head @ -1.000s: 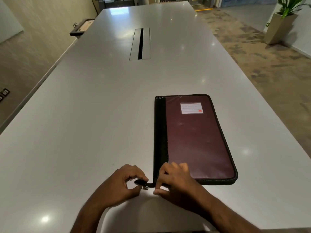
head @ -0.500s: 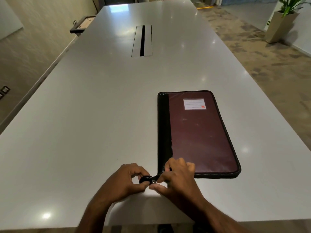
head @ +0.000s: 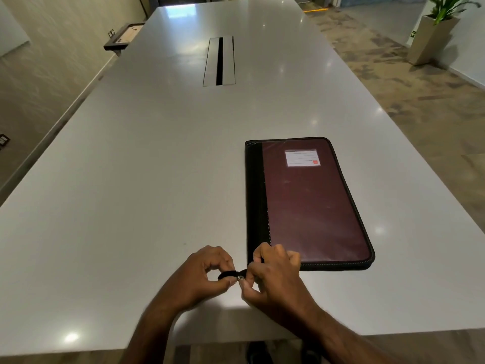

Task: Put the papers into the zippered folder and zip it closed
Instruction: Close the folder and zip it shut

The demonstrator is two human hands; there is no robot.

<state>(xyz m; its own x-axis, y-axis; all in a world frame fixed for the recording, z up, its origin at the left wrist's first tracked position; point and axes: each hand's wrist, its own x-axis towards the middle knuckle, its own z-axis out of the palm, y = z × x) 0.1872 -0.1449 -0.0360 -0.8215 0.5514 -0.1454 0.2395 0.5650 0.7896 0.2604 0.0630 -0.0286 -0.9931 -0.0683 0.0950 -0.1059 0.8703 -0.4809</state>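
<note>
A maroon zippered folder (head: 309, 203) with a black spine and a white label lies flat and closed on the grey table (head: 147, 179). At its near left corner a short black zipper tab (head: 231, 275) with a small metal piece sticks out to the left. My left hand (head: 207, 274) pinches the tab's free end between thumb and fingers. My right hand (head: 275, 277) pinches the tab close to the folder's corner and covers that corner. No papers are in view.
A long cable slot (head: 219, 61) is set into the table's middle, farther away. The table's near edge runs just below my wrists. A framed board (head: 123, 36) sits off the far left edge, and a planter (head: 430, 35) stands on the floor at far right.
The view has drifted back a little, so the folder sits slightly lower and to the right. Both hands stay pinched on the zipper tab at the folder's near left corner.
</note>
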